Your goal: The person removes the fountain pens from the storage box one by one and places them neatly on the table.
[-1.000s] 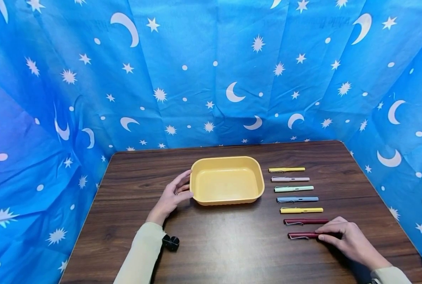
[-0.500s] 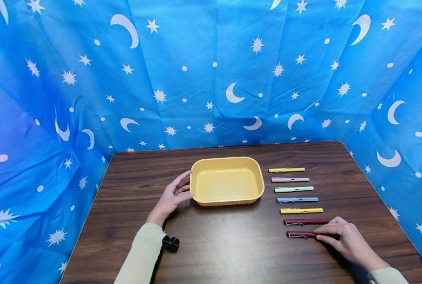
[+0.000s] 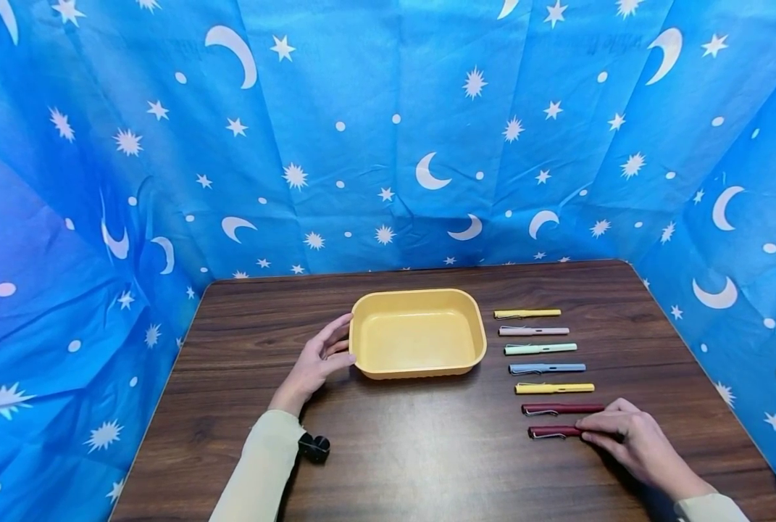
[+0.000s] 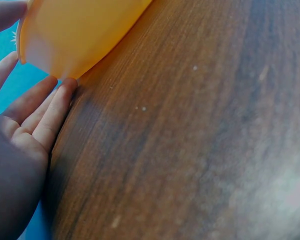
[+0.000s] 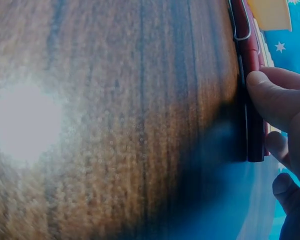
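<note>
My right hand pinches the nearest dark red pen between thumb and fingers. The pen lies at table level, its silver clip facing me; in the right wrist view its barrel runs past my thumb. Just behind it lies a second dark red pen. At the table's middle stands a yellow rectangular tray with nothing inside. Against the tray's left end rests my left hand, fingers spread and fairly straight. The left wrist view shows those fingertips at the tray's wall.
Behind the red pens, more pens lie in a column: yellow, blue, mint, pale pink and another yellow. The brown wooden table ends at a blue moon-and-star cloth.
My right hand has slid slightly left along the nearest red pen, which has barely shifted. The left hand and the tray have stayed in place.
</note>
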Demonstrator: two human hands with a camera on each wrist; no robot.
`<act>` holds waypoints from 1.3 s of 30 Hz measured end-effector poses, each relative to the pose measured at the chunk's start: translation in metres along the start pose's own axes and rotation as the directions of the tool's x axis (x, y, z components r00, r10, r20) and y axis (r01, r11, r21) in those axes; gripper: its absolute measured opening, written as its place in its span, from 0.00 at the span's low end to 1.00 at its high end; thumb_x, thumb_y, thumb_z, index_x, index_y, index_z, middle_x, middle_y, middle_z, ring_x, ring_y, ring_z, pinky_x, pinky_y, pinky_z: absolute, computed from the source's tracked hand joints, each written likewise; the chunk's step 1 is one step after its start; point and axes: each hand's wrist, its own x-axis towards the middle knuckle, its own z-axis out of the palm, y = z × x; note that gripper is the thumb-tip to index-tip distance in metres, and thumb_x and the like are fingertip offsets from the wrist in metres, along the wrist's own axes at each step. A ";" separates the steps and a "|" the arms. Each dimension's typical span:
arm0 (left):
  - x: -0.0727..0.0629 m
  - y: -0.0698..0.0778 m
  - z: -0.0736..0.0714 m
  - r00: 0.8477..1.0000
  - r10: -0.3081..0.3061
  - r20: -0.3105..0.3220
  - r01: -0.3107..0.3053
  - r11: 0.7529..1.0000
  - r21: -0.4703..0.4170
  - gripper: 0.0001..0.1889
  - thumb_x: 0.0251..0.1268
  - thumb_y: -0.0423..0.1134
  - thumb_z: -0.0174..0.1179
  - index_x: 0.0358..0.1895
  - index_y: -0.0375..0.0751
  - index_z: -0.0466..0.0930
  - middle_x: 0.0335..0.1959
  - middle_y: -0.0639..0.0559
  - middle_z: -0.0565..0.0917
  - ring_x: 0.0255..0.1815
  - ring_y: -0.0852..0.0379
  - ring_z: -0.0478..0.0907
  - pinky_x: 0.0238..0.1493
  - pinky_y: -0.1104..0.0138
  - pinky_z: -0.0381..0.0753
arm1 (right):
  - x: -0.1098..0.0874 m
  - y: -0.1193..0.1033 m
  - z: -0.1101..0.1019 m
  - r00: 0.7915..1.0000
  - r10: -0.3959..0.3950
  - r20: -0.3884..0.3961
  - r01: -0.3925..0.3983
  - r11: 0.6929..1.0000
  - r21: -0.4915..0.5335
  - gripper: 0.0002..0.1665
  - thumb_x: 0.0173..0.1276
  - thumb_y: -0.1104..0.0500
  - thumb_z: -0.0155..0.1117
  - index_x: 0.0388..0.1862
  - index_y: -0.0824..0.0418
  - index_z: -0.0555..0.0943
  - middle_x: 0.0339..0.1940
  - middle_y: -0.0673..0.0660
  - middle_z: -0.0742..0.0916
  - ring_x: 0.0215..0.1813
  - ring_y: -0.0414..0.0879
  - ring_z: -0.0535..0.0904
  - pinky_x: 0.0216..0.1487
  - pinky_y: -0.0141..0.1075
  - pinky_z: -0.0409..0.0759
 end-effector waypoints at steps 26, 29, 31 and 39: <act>0.001 0.003 0.004 1.000 0.003 0.006 -0.003 1.000 -0.012 0.40 0.69 0.30 0.69 0.82 0.50 0.63 0.81 0.38 0.66 0.74 0.34 0.71 0.63 0.71 0.80 | 0.000 -0.004 -0.008 0.999 0.035 -0.018 -0.036 0.998 -0.051 0.24 0.45 0.70 0.87 0.40 0.49 0.94 0.35 0.37 0.90 0.36 0.29 0.74 0.33 0.21 0.70; 0.001 0.003 0.004 1.000 0.002 0.007 -0.002 1.000 -0.014 0.40 0.70 0.31 0.68 0.83 0.50 0.63 0.81 0.38 0.66 0.74 0.34 0.70 0.63 0.71 0.80 | 0.003 -0.006 -0.011 0.997 0.053 -0.048 -0.054 0.998 -0.018 0.23 0.46 0.70 0.86 0.41 0.50 0.94 0.35 0.37 0.89 0.36 0.29 0.75 0.34 0.20 0.71; 0.001 0.003 0.004 1.000 0.002 0.006 -0.002 1.000 -0.013 0.40 0.70 0.31 0.69 0.83 0.50 0.63 0.81 0.39 0.66 0.74 0.34 0.70 0.63 0.71 0.80 | 0.005 -0.006 -0.013 0.995 0.062 -0.077 -0.062 0.998 0.007 0.23 0.46 0.69 0.86 0.42 0.51 0.93 0.36 0.39 0.90 0.38 0.31 0.77 0.38 0.19 0.73; 0.001 0.000 0.003 1.000 0.019 0.002 -0.019 1.000 -0.004 0.40 0.70 0.31 0.68 0.82 0.49 0.63 0.80 0.38 0.67 0.73 0.35 0.71 0.63 0.70 0.79 | 0.017 -0.014 -0.018 0.967 0.178 -0.184 -0.173 0.984 0.041 0.24 0.54 0.68 0.83 0.51 0.57 0.90 0.46 0.54 0.91 0.52 0.22 0.77 0.55 0.12 0.68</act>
